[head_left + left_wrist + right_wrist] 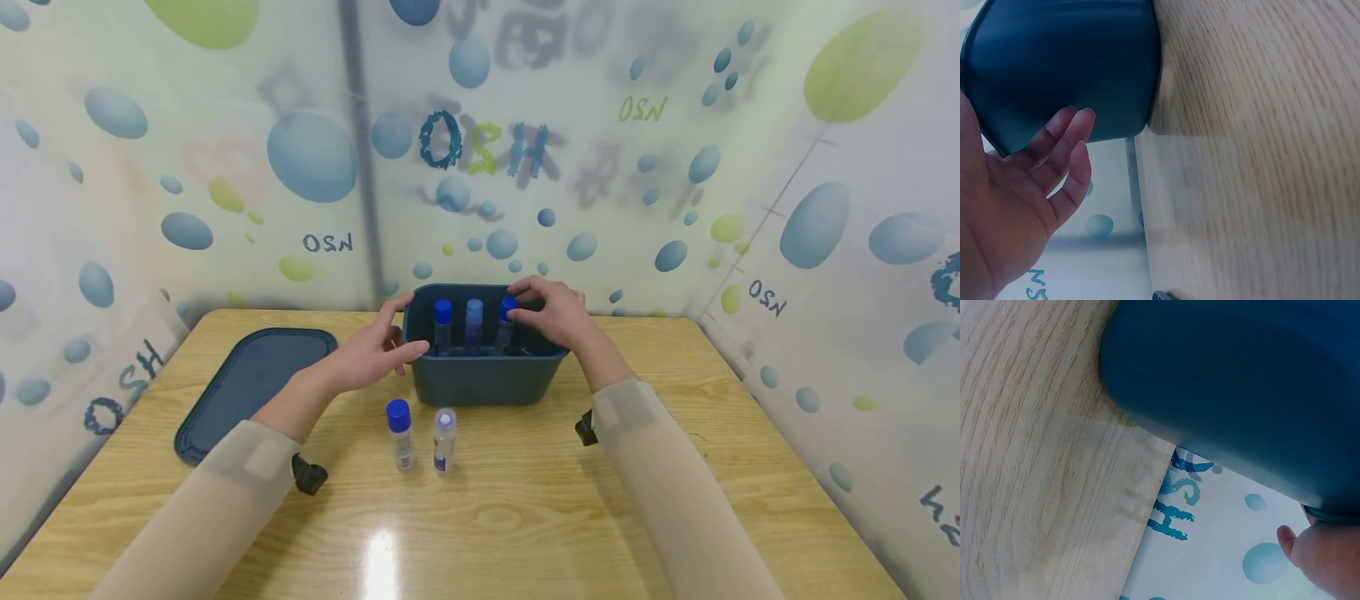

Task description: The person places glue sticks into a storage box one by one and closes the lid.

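Note:
A dark blue plastic bin (480,382) stands upright on the table. Inside it, three small bottles stand in a row: a blue-capped one (443,325) on the left, a lighter-capped one (474,323) in the middle, and a blue-capped one (505,333) on the right. My right hand (553,310) reaches over the bin's right end and pinches the right bottle's cap between thumb and fingers. At the left end my left hand (367,350) rests against the bin, thumb at the front rim. Its other fingers (1079,125) are relaxed beside the outer wall.
In front of the bin stand a clear bottle (402,446) with a blue cap and a clear bottle (444,446) with a pale top. A dark blue lid (247,379) lies flat at the left. Patterned cloth walls (480,208) enclose the wooden table (510,517).

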`<state>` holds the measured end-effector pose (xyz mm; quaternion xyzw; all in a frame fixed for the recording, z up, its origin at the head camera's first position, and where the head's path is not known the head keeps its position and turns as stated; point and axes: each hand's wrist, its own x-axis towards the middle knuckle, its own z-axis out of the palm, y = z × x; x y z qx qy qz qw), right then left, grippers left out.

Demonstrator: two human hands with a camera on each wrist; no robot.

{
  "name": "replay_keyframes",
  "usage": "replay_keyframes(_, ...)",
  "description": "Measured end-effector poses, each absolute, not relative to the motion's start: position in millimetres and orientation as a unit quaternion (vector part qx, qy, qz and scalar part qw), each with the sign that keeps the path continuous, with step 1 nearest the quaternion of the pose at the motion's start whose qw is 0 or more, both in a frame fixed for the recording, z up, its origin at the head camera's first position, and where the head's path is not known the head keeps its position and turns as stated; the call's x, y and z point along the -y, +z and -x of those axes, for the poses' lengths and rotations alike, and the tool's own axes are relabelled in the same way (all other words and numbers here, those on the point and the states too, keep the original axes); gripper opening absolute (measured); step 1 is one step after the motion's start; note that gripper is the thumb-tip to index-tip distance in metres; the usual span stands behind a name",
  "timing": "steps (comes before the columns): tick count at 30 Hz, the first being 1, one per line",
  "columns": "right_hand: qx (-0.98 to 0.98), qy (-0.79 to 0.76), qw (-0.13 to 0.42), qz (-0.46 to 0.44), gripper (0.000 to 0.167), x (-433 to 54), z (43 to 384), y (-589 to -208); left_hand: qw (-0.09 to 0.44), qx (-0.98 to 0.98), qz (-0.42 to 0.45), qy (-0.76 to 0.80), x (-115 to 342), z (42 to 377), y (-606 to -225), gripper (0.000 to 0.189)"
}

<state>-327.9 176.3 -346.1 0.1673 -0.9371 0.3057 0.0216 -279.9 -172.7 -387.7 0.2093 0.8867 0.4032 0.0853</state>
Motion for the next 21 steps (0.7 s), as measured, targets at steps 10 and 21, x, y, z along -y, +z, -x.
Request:
replay_keyframes(10,0.933,0.316,0.032,-0.17,0.041,-175.6,328.7,-347.4,0.085,-0.886,-0.209,0.405,175.5,279.4,-388.4,0.095)
replay_keyframes(21,0.924,0.331,0.091,-0.166,0.045,-177.0,325.5,-348.3,0.086,-0.884,-0.207,0.41,173.3,279.3,-388.6,0.096)
